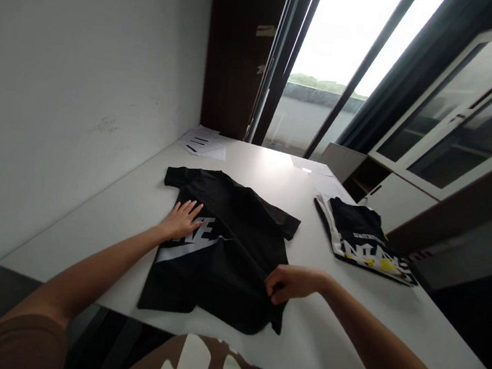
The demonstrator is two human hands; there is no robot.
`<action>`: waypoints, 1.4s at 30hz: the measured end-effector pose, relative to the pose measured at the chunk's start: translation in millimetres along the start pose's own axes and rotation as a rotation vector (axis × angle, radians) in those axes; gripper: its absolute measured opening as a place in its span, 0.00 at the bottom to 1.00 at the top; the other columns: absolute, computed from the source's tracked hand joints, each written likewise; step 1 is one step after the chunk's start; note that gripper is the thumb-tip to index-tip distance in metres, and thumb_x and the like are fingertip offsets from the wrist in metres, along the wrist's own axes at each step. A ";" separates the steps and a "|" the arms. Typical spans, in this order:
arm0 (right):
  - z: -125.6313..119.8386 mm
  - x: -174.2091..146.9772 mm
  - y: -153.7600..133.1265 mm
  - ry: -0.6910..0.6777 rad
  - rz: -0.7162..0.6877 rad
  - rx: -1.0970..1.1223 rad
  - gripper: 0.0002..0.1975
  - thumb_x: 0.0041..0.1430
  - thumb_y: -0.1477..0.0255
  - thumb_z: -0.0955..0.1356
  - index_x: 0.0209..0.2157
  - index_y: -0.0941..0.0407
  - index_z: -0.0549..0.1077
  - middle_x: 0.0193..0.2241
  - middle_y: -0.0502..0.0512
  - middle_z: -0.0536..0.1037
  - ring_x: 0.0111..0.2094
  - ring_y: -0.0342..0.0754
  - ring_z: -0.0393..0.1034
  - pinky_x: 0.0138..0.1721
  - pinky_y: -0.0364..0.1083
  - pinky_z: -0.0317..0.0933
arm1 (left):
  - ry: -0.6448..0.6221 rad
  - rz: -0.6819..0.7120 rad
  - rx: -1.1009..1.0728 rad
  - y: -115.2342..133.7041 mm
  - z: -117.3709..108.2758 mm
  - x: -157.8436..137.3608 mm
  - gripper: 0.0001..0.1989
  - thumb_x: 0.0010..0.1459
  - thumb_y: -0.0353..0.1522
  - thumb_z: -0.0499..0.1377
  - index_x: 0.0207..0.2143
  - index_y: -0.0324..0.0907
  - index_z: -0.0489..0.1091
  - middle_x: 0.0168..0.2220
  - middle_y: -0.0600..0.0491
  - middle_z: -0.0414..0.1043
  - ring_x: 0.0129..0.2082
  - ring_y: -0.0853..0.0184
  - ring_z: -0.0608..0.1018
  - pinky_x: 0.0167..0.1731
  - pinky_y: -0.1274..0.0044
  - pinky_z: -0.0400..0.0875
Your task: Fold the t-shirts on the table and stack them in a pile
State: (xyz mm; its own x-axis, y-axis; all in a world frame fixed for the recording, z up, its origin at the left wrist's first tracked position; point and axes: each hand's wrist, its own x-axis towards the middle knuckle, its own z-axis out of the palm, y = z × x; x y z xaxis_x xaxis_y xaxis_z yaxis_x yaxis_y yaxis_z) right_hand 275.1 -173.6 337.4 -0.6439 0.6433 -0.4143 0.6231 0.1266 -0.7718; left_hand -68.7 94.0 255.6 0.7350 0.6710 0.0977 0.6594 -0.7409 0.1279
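Observation:
A black T-shirt [243, 208] with a large white print lies spread on the white table, its sleeves toward the far side. My left hand [182, 220] rests flat on the left part of the shirt, fingers spread over the print. At the shirt's right side, my right hand [281, 282] is closed on the cloth, with the fingers curled round the edge. The fabric is bunched and creased near that hand, and its lower edge is wavy. A diagonal fold runs across the shirt's front.
On the right of the white table [338, 313] sits a stack of folded clothes [360, 236]. Printed papers [204, 143] lie at the far left corner, beside the wall. More paper [312, 166] is at the far edge. A white cabinet [463, 108] stands beyond.

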 end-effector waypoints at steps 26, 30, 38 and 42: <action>-193.3 33.3 110.9 1.140 0.788 -0.810 0.24 0.72 0.61 0.62 0.62 0.57 0.71 0.68 0.66 0.60 0.68 0.64 0.51 0.65 0.64 0.50 | -0.103 0.279 -0.012 35.6 -25.1 -9.7 0.33 0.70 0.50 0.49 0.73 0.50 0.51 0.75 0.50 0.42 0.74 0.55 0.47 0.70 0.57 0.42; -152.8 62.2 110.1 0.917 0.394 -0.845 0.21 0.71 0.61 0.64 0.60 0.50 0.73 0.63 0.57 0.68 0.63 0.55 0.61 0.63 0.51 0.57 | -0.092 0.269 -0.016 34.1 -19.6 -5.2 0.33 0.70 0.51 0.48 0.72 0.51 0.53 0.75 0.50 0.43 0.74 0.54 0.49 0.70 0.55 0.43; -135.8 33.4 167.0 1.012 0.777 -0.574 0.29 0.74 0.54 0.58 0.70 0.49 0.60 0.70 0.59 0.57 0.70 0.60 0.49 0.67 0.63 0.48 | -0.053 0.102 0.020 10.9 -9.8 7.5 0.35 0.71 0.54 0.44 0.73 0.49 0.50 0.75 0.49 0.41 0.74 0.53 0.46 0.69 0.54 0.42; -141.3 7.2 186.5 1.177 1.063 -0.479 0.29 0.75 0.56 0.53 0.69 0.53 0.61 0.69 0.66 0.56 0.69 0.63 0.48 0.65 0.68 0.47 | -0.068 0.050 0.043 -1.8 -9.1 22.2 0.36 0.70 0.54 0.44 0.74 0.48 0.49 0.75 0.47 0.39 0.74 0.51 0.44 0.69 0.53 0.41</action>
State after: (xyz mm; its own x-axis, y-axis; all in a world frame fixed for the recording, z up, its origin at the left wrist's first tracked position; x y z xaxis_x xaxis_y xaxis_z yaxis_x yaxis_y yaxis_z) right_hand 449.5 -38.7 258.6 0.6599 0.7423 0.1157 0.7513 -0.6524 -0.0994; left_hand -55.0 110.5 266.5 0.7754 0.6305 0.0352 0.6265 -0.7751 0.0819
